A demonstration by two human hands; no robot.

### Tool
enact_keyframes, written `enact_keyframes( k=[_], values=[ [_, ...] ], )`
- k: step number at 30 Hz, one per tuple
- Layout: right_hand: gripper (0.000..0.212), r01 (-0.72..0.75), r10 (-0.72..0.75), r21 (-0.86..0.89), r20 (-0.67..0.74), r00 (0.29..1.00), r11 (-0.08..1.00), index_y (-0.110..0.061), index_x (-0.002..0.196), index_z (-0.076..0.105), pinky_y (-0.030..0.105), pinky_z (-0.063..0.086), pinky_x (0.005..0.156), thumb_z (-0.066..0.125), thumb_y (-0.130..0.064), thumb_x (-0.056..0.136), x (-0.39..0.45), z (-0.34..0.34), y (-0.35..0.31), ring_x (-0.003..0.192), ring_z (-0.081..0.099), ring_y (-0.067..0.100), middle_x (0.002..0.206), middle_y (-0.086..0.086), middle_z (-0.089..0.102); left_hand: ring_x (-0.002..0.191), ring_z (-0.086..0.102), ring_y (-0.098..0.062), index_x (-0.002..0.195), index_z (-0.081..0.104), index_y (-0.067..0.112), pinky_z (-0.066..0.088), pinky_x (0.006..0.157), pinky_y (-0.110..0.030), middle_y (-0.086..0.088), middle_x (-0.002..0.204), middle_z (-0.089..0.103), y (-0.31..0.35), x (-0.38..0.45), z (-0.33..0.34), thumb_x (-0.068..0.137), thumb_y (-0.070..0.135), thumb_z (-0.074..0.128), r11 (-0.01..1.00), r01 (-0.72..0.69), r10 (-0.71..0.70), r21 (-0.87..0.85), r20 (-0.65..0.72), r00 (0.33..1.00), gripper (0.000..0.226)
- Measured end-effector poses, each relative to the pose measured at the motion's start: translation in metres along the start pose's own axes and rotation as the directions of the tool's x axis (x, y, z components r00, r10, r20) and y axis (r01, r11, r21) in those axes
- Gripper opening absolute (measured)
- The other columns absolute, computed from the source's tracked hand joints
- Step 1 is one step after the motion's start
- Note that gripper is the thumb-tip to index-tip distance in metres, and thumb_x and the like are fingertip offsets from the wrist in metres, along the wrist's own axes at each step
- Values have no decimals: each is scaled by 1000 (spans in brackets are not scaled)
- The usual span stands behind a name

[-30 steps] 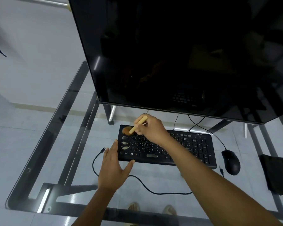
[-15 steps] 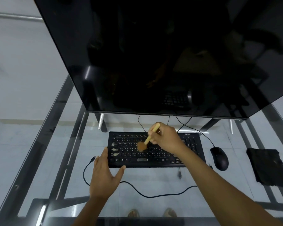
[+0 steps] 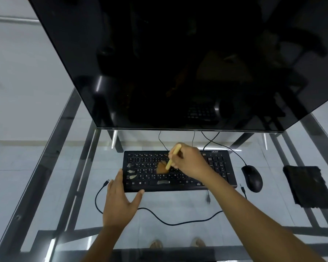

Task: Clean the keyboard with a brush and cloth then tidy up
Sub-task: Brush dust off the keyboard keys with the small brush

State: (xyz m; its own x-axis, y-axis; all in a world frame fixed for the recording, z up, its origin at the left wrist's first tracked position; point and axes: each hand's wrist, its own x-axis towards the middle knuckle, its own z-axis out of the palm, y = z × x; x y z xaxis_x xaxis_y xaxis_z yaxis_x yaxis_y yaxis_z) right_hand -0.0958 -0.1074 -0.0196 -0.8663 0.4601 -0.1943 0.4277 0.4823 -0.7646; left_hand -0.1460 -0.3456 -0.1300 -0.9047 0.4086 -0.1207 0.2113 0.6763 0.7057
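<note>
A black keyboard (image 3: 222, 173) lies on the glass desk below the monitor, with pale smudges on its left keys and space bar. My right hand (image 3: 189, 163) grips a small brush (image 3: 171, 158) by its yellow handle; the orange-brown bristles press on the keys in the middle of the board. My left hand (image 3: 121, 199) lies flat with straight fingers on the glass, its fingers against the keyboard's front left corner and the thumb along the front edge. A dark cloth (image 3: 311, 186) lies at the far right.
A large dark monitor (image 3: 178, 63) overhangs the back of the desk. A black mouse (image 3: 252, 178) sits right of the keyboard. A loose black cable (image 3: 159, 218) with a USB plug curls in front. The glass desk (image 3: 45, 186) has a dark metal frame.
My right hand has swept the brush from the keyboard's top left corner to the middle keys. The left hand has stayed at the front left corner.
</note>
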Motion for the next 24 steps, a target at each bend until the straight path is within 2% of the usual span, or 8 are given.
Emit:
enact_keyframes(
  k=[3,7,9,11,14,17,21,24],
  values=[
    [7,32,-27,18,-238,971,999,-15,91,59,11,50,60,54,-12,95,2,-6,6,65,66,-3,79,-2,70,143,21,-24,149,11,30,32,110,-48,3,148,38,4,-1,-1,77,57,64,1000,-14,14,-21,-1,1000,93],
    [6,-39,44,61,-72,996,997,-15,90,59,23,58,68,56,-15,95,1,-9,8,70,69,5,77,0,70,139,27,-17,148,14,29,31,110,-40,3,144,41,7,-1,-3,76,54,67,998,-35,34,-47,-13,999,92],
    [6,4,2,30,-200,980,1000,-12,91,58,15,53,64,53,-11,95,0,-10,11,66,66,-2,75,-4,69,136,28,-11,148,15,29,30,110,-36,2,145,39,10,-1,-5,76,53,67,996,-39,37,-79,-28,999,92],
    [5,7,13,84,-228,974,996,-14,93,58,19,56,68,54,-14,96,-1,-16,14,70,68,3,78,-2,70,139,27,-17,148,14,27,33,112,-48,0,149,33,17,1,-8,78,51,67,993,-83,78,-87,-61,995,91],
    [6,-57,60,41,-71,996,998,-13,92,60,16,54,64,55,-15,95,-3,-19,17,68,66,5,77,-3,69,141,24,-21,150,13,22,33,111,-50,-1,153,28,38,10,-7,85,42,63,976,-217,215,-33,-64,974,85],
    [11,-9,-5,-40,-334,942,999,-16,87,60,9,45,62,54,-9,94,-4,-24,21,70,62,1,82,-2,65,144,18,-14,150,16,18,27,116,-44,-1,155,25,65,16,3,91,32,59,944,-324,325,-61,-7,946,75],
    [8,-78,79,41,-31,996,996,-14,92,61,22,56,65,54,-10,94,-10,-24,17,69,69,12,76,-3,71,144,17,-8,150,16,21,24,116,-30,2,157,23,79,27,20,95,35,51,938,-333,342,-91,120,932,67],
    [11,-54,57,21,-267,962,998,-14,89,58,7,45,58,52,-7,94,-11,-30,20,65,63,-3,74,-10,64,145,18,-12,150,15,24,26,116,-33,1,157,23,78,27,29,95,37,49,949,-303,314,-83,206,927,66]
  ],
)
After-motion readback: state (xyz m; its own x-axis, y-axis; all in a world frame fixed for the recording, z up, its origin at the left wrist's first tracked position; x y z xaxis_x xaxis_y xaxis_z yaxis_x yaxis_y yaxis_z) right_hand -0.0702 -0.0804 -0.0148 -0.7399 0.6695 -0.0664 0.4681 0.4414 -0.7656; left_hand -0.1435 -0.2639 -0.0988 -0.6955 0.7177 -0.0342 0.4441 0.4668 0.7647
